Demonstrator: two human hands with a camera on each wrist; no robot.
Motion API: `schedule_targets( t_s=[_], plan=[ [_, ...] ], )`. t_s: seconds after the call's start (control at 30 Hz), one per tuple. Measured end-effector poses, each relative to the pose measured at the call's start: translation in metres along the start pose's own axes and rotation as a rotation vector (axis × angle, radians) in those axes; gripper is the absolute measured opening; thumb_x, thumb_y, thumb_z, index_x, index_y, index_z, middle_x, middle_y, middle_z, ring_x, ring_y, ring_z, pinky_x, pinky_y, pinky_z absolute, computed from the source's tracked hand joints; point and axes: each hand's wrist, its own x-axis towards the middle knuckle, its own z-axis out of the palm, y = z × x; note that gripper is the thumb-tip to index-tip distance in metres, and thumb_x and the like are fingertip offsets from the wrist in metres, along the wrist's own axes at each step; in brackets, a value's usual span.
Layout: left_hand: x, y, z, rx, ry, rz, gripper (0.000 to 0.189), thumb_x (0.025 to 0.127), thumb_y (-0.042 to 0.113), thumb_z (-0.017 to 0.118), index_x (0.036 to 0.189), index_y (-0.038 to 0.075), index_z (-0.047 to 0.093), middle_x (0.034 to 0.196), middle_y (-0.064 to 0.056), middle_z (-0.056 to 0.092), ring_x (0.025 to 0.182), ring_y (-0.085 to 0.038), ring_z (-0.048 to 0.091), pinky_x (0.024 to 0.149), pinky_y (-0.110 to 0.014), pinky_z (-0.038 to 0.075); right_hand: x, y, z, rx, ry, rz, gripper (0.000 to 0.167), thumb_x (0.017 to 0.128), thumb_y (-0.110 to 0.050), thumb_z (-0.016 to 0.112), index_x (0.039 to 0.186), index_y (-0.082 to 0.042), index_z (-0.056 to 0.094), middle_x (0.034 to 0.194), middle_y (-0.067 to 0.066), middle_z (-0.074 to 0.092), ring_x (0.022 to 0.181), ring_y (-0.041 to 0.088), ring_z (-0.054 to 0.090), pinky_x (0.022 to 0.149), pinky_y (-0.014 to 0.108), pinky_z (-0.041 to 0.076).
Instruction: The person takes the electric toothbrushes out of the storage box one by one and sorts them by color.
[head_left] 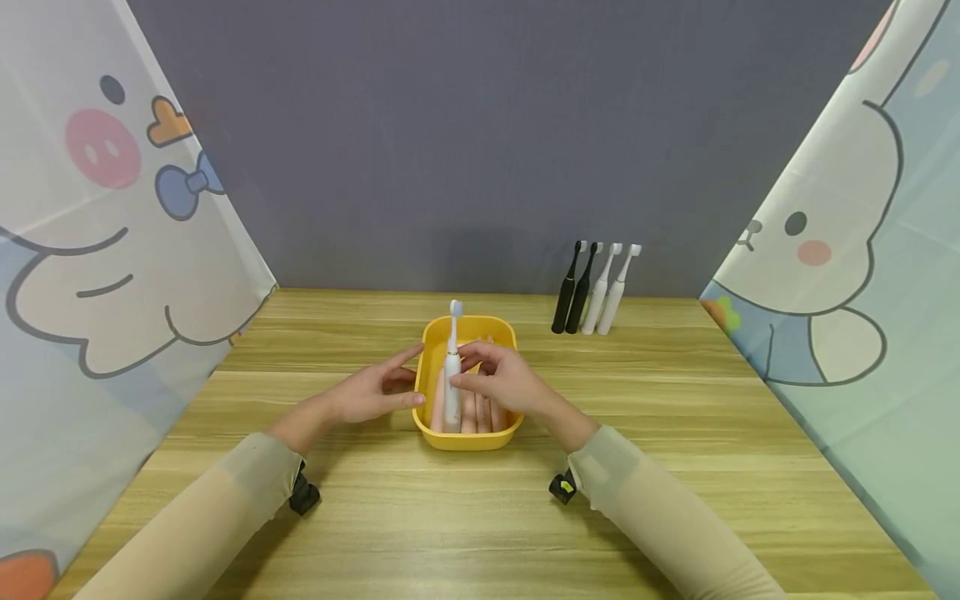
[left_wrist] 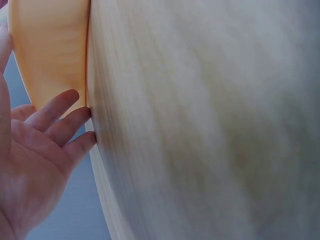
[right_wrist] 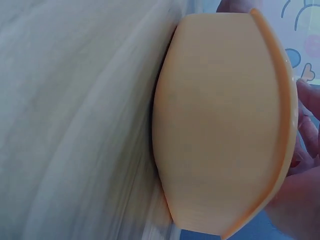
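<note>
A white electric toothbrush (head_left: 452, 404) stands nearly upright at the left part of a yellow bin (head_left: 468, 444), its head pointing to the back. My right hand (head_left: 498, 379) reaches over the bin's right side and pinches the toothbrush's handle between thumb and fingers. Several pinkish handles (head_left: 483, 412) lie side by side in the bin, partly covered by that hand. Against the bin's left side is my left hand (head_left: 375, 392), thumb and fingers spread at the rim. The left wrist view shows its fingers (left_wrist: 60, 107) extended beside the bin's wall, holding nothing.
Two black electric toothbrushes (head_left: 567, 292) and two white ones (head_left: 606, 292) stand in a row at the back right, by the grey partition (head_left: 420, 150). Printed cartoon curtains (head_left: 825, 250) flank the wooden table (head_left: 420, 525) on both sides.
</note>
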Motion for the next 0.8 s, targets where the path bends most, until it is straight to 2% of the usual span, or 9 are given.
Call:
schedule_targets(
  t_s=[0.23,0.33,0.57,0.8],
  plan=[
    [0.000,-0.001,0.000,0.004,0.001,-0.006,0.100,0.105,0.050,0.074,0.179,0.021,0.014,0.157,-0.020,0.063,0.149,-0.041,0.058,0.128,-0.064,0.039,0.000,0.000,-0.011,0.068,0.041,-0.030,0.034,0.103,-0.015,0.078,0.136,-0.006,0.072,0.125,0.017,0.075,0.091,0.050,0.065,0.069,0.024,0.055],
    [0.000,-0.001,0.000,0.006,0.001,-0.007,0.100,0.105,0.050,0.074,0.179,0.021,0.013,0.158,-0.020,0.063,0.149,-0.041,0.058,0.128,-0.064,0.039,0.000,-0.002,-0.017,0.076,0.055,-0.048,0.035,0.104,-0.012,0.076,0.137,-0.003,0.071,0.125,0.020,0.074,0.087,0.052,0.062,0.066,0.026,0.055],
    [0.001,0.000,0.000,0.015,0.004,-0.007,0.100,0.105,0.049,0.074,0.179,0.019,0.013,0.157,-0.020,0.063,0.148,-0.041,0.059,0.128,-0.063,0.040,0.001,-0.002,-0.034,0.088,0.098,-0.094,0.036,0.105,-0.004,0.073,0.139,0.002,0.069,0.122,0.022,0.073,0.069,0.014,0.055,0.063,0.027,0.049],
    [0.000,0.000,0.000,0.018,0.004,-0.007,0.100,0.105,0.049,0.074,0.179,0.019,0.013,0.158,-0.020,0.062,0.149,-0.041,0.059,0.128,-0.063,0.040,-0.002,-0.012,-0.059,0.086,0.164,-0.143,0.036,0.104,-0.002,0.073,0.140,0.002,0.069,0.118,0.024,0.071,0.063,0.022,0.051,0.057,0.023,0.045]
  ],
)
